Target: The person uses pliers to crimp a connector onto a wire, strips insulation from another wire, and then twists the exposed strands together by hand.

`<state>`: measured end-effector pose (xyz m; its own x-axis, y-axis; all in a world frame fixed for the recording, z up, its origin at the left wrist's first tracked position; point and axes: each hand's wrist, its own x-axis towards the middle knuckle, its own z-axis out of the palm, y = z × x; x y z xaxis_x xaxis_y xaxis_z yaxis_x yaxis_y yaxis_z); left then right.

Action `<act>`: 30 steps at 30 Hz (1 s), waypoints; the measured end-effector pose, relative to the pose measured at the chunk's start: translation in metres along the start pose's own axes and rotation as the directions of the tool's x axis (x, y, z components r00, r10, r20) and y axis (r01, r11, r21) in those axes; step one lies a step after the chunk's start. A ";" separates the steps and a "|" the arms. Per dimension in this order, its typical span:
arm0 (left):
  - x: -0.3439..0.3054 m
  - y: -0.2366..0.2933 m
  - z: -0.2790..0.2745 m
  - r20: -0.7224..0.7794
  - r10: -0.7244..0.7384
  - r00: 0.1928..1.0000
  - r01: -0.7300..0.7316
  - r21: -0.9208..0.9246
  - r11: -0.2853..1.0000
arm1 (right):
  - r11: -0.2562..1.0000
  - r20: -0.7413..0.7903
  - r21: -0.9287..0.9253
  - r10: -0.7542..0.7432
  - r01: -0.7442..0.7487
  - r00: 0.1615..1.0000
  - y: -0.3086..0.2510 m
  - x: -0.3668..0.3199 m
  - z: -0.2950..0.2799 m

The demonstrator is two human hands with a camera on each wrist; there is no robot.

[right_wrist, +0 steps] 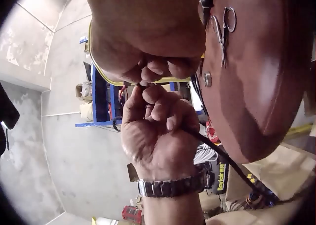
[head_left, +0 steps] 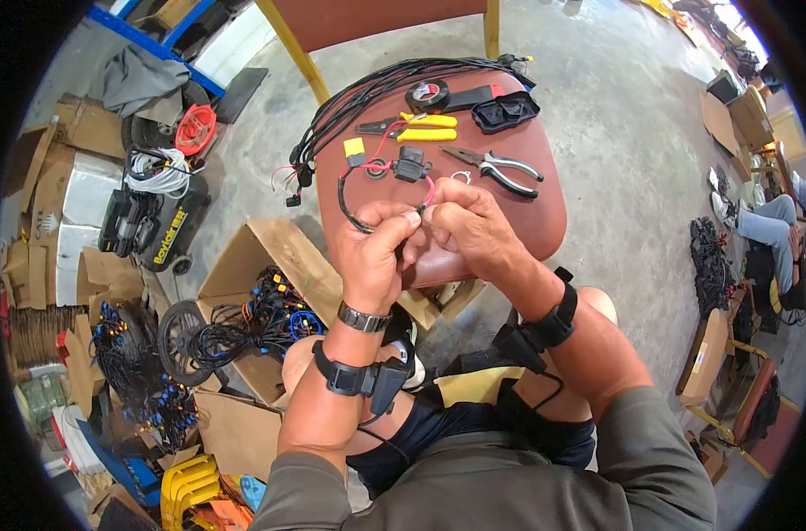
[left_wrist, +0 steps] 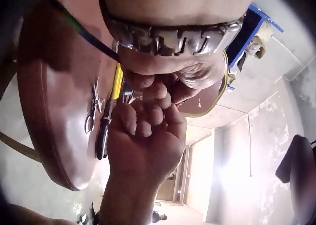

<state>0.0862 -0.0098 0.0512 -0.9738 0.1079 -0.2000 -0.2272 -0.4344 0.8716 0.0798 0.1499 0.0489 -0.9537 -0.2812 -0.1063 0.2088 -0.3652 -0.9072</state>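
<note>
Wire harness (head_left: 411,165), black and pink with a yellow connector (head_left: 354,151), sits above and on a brown padded seat (head_left: 536,221), its near part held between two hands; the left hand (head_left: 376,248) pinches the wire, fingers curled; the right hand (head_left: 475,228) pinches just beside (fingertip contact is partly hidden); grey-and-black pliers (head_left: 490,165) lie beyond, near yellow-handled cutters (head_left: 428,134).
</note>
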 end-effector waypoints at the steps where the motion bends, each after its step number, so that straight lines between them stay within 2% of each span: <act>1: 0.001 0.000 -0.001 0.015 -0.031 0.999 0.031 -0.003 1.000 | 1.000 0.002 0.000 0.000 0.000 1.000 0.001 0.001 -0.003; 5: 0.001 0.007 0.004 0.071 -0.078 0.994 0.072 0.085 0.994 | 1.000 -0.023 -0.002 0.013 -0.013 1.000 0.000 0.007 -0.019; 8: -0.001 0.009 0.000 0.041 -0.118 0.992 0.103 0.264 0.959 | 0.993 0.003 -0.119 0.013 -0.013 1.000 -0.011 0.008 -0.025; 9: -0.002 0.006 -0.003 0.051 -0.048 0.998 0.030 0.307 0.951 | 0.988 0.014 -0.154 0.017 -0.015 1.000 -0.013 0.008 -0.026; 12: 0.001 0.007 -0.009 0.008 0.054 0.999 -0.053 0.359 0.932 | 0.868 -0.027 -0.476 -0.176 0.142 0.984 -0.017 0.007 -0.034; 13: 0.002 0.008 -0.011 0.005 0.070 0.998 -0.068 0.336 0.939 | 0.823 -0.104 -0.566 -0.132 0.050 0.986 -0.019 0.007 -0.044; 14: 0.004 0.008 -0.013 0.002 0.072 0.997 -0.069 0.309 0.949 | 0.607 -0.059 -0.786 -0.263 0.117 0.963 -0.019 0.009 -0.058; 15: 0.005 0.009 -0.014 -0.003 0.073 0.997 -0.069 0.281 0.957 | 0.330 0.023 -0.931 -0.374 0.156 0.927 -0.017 0.012 -0.073; 16: 0.007 0.008 -0.016 -0.007 0.074 0.997 -0.070 0.253 0.965 | 0.021 0.134 -0.987 -0.455 0.161 0.880 -0.018 0.013 -0.082; 19: 0.009 0.011 -0.017 0.012 0.027 1.000 -0.028 0.161 0.986 | 0.045 -0.023 -0.999 -0.286 -0.010 0.958 -0.022 0.006 -0.094; 22: 0.012 0.012 -0.018 -0.018 -0.003 1.000 0.005 0.113 0.994 | 0.016 -0.077 -0.997 -0.260 -0.075 0.962 -0.023 0.008 -0.095; 25: 0.015 0.012 -0.021 -0.020 0.004 1.000 -0.002 0.107 0.994 | 0.009 -0.051 -0.999 -0.302 -0.051 0.952 -0.022 0.011 -0.096; 28: 0.017 0.010 -0.025 -0.011 0.007 1.000 -0.006 0.089 0.996 | 0.524 -0.238 -0.838 -0.106 -0.150 0.965 -0.032 0.014 -0.094; 30: 0.018 0.009 -0.025 -0.004 0.021 1.000 -0.021 0.073 0.997 | 0.693 -0.266 -0.708 -0.078 -0.139 0.961 -0.031 0.016 -0.100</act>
<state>0.0666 -0.0346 0.0442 -0.9784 0.0951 -0.1834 -0.2058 -0.3701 0.9059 0.0368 0.2457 0.0342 -0.9903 -0.0057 -0.1392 0.1243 0.4142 -0.9016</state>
